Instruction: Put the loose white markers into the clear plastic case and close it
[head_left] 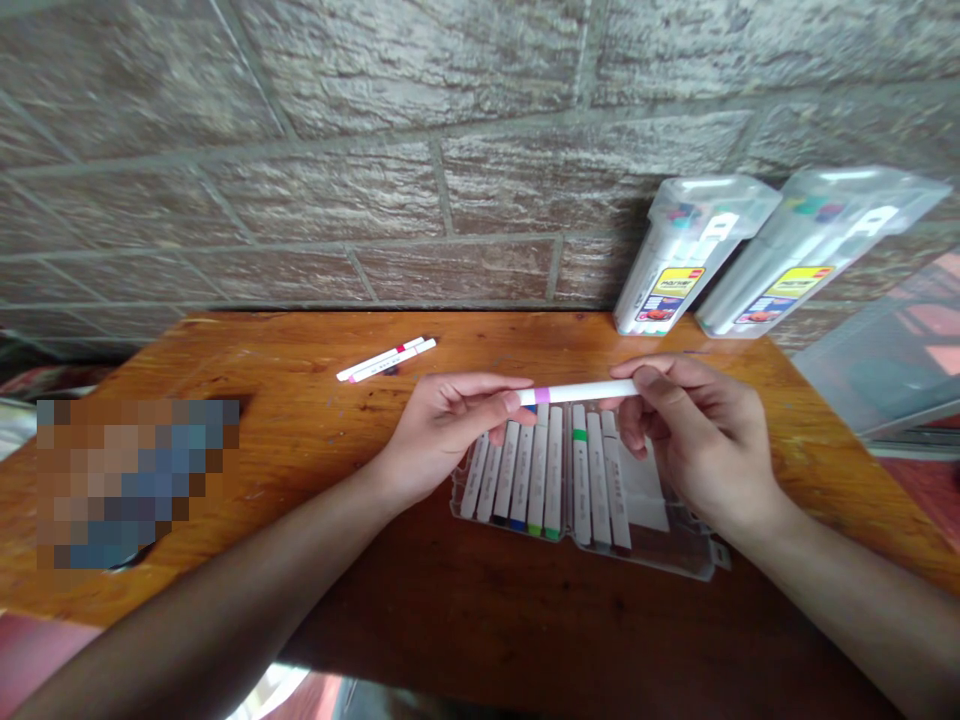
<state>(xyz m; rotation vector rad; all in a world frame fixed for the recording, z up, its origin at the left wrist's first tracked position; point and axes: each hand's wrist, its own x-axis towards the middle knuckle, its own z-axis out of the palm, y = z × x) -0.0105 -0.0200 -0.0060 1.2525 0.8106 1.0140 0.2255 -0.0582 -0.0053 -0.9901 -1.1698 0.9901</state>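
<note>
A white marker [585,391] with a purple band is held level between my two hands. My left hand [442,420] pinches its left end, and my right hand [697,430] grips the right end between thumb and fingers. Just below and behind the marker lies an opened clear plastic case [682,555] on the table. Several white markers [517,480] rest side by side in its left half, some with blue or green ends. More markers [596,480], one with a green band, lie in the right half beside a white sheet [645,490]. My hands hide part of the case's far edge.
Two loose markers [386,360] lie together at the back of the wooden table [300,420]. Two upright clear marker cases [664,260] [795,260] stand at the back right against the brick wall [495,190]. A blurred-out object [142,480] is on the left.
</note>
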